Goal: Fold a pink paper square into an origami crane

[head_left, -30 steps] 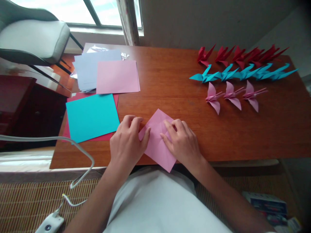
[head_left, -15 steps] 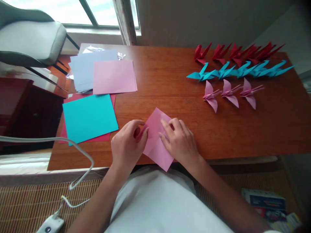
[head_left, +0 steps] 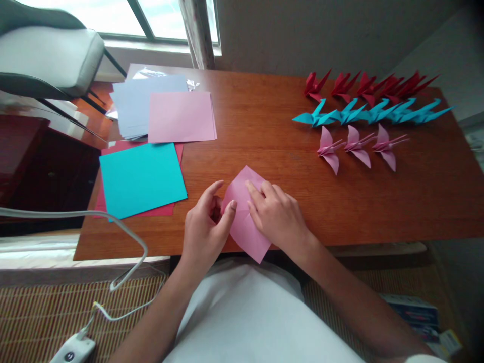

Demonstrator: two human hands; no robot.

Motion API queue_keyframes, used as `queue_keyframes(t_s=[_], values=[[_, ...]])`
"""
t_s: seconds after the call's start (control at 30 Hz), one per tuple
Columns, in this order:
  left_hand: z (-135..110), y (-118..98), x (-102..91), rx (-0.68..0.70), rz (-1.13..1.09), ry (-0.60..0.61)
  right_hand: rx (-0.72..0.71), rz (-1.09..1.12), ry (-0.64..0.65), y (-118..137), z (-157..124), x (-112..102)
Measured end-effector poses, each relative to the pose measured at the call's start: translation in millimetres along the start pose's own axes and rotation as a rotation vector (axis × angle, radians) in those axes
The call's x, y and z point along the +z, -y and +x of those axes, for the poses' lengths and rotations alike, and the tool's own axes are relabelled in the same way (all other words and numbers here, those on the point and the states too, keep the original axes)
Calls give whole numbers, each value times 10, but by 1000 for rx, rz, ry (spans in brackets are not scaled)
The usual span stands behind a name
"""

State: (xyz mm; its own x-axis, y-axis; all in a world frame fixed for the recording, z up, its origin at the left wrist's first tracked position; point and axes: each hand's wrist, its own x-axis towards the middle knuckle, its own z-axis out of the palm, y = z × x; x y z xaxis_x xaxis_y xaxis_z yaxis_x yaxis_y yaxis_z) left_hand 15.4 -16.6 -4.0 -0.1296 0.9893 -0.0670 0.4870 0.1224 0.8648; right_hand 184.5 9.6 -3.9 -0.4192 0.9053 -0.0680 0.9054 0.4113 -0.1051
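Left hand has spread slightly, holding curled paper across the desk's near edge, right hand flat; fold likely needs aligning.

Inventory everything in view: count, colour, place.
Worked sheet: one, pink, at hands
Near cranes: three, pink, table right
Middle cranes: five, turquoise, behind
Far cranes: about five, red, rearmost
Spare sheets: multiple, pink, table left
Pale sheets: several, grey, far left
Top sheet: one, turquoise, near left
Bottom sheets: unclear, red, underneath
Table: one, brown, centre
Chair: one, pale, left
Window: one, bright, top left
Curtain: one, grey, beside window
Cables: unclear, white, left
Power strip: one, white, left
Boxes: unclear, blue, lower right
Mat: one, brown, bottom
Cabinet: one, maroon, left
Left hand: one, bare, sheet's left edge
Right hand: one, bare, on sheet
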Motion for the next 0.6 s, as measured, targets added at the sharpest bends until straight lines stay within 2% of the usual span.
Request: queue_keyframes(t_s=[0.17,0.3,0.4,0.47,0.6], values=[[4,-44,-22,1,210,11,12,-5,34,11,36,-56],[-13,-51,-48,-50,147,81,25,-7,79,12,87,-104],[-19,-33,-62,-113,3,93,27,-4,111,7,158,-145],[-16,-33,-79,-173,-167,111,28,-6,130,5,202,-167],[-8,-55,-127,-391,-505,162,24,-7,142,6,229,-190]])
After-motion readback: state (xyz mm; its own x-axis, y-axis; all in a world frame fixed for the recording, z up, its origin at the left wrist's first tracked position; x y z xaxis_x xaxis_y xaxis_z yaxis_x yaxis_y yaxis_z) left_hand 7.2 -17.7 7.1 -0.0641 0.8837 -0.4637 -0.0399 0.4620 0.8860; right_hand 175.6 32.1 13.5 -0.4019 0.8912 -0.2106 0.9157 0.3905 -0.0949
